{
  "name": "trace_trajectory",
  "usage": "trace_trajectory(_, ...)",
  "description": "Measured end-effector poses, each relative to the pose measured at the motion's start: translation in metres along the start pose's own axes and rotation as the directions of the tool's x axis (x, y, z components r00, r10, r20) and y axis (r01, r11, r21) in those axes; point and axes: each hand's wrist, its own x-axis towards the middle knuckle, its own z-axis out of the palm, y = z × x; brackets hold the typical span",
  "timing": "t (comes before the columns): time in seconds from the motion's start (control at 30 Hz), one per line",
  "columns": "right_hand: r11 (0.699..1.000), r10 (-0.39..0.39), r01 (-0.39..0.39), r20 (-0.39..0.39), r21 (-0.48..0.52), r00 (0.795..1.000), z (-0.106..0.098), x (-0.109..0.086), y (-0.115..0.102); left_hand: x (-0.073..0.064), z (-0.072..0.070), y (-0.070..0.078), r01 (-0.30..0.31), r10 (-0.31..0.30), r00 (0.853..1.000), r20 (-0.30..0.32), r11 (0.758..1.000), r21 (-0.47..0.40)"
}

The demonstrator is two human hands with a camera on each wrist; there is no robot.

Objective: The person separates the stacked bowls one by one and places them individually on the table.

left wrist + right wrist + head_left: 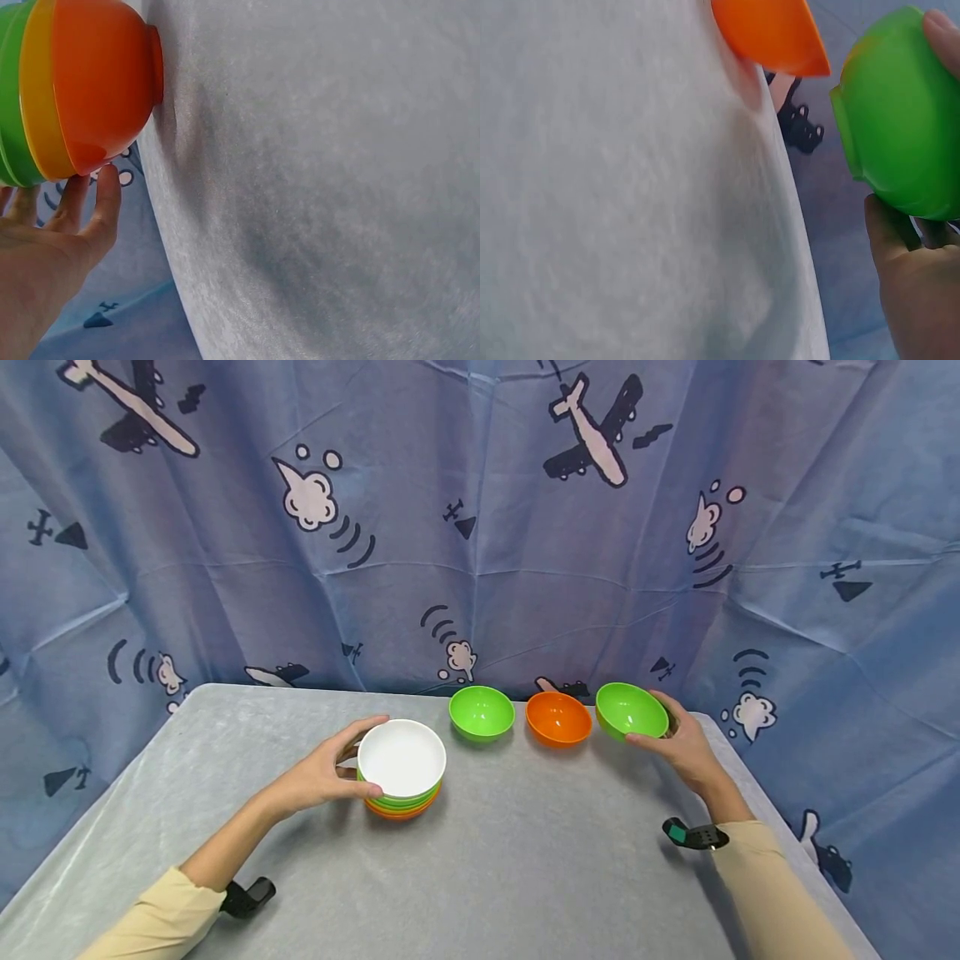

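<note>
A stack of nested bowls (pixel 402 758), white on top with green, yellow and orange ones beneath, is at centre left. My left hand (pixel 330 770) spans its side, thumb at the near side of the white rim and fingers behind. In the left wrist view, the lowest orange bowl (pixel 105 82) has its foot close to the table. At the right, my right hand (pixel 681 747) grips a green bowl (pixel 632 710) between thumb and fingers. The right wrist view shows that bowl's foot (pixel 844 135) raised off the tabletop.
Along the table's back edge stand another green bowl (pixel 482 713) and an orange bowl (pixel 558 720), both upright. A pale grey cloth covers the table (pixel 510 860). Behind it hangs a blue curtain (pixel 525 610) with airplane prints.
</note>
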Motion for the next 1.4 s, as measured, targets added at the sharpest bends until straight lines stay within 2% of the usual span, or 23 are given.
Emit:
trace_trajectory(0.2,0.994,0.056,-0.058,-0.031,-0.094,0.998,-0.007,0.004,0.012,0.000,0.000,-0.001,-0.005,0.005,1.000,-0.003,1.000,0.000)
trace_trajectory(0.4,0.988,0.092,-0.094,-0.026,-0.122,0.995,-0.009,0.006,0.021,0.000,0.000,-0.001,-0.006,0.006,1.000,-0.004,1.000,-0.002)
trace_trajectory(0.73,0.984,0.102,-0.101,0.002,-0.147,0.995,-0.008,0.007,0.033,0.000,0.000,-0.001,-0.004,0.004,1.000,-0.003,1.000,0.001)
trace_trajectory(1.1,0.978,0.148,-0.142,0.028,-0.156,0.989,-0.007,0.006,0.033,-0.001,-0.003,-0.003,-0.029,0.029,1.000,0.004,1.000,-0.008)
trace_trajectory(1.4,0.984,0.118,-0.109,0.052,-0.143,0.992,-0.013,0.001,0.030,-0.002,-0.006,-0.002,-0.002,0.002,1.000,0.028,1.000,-0.028)
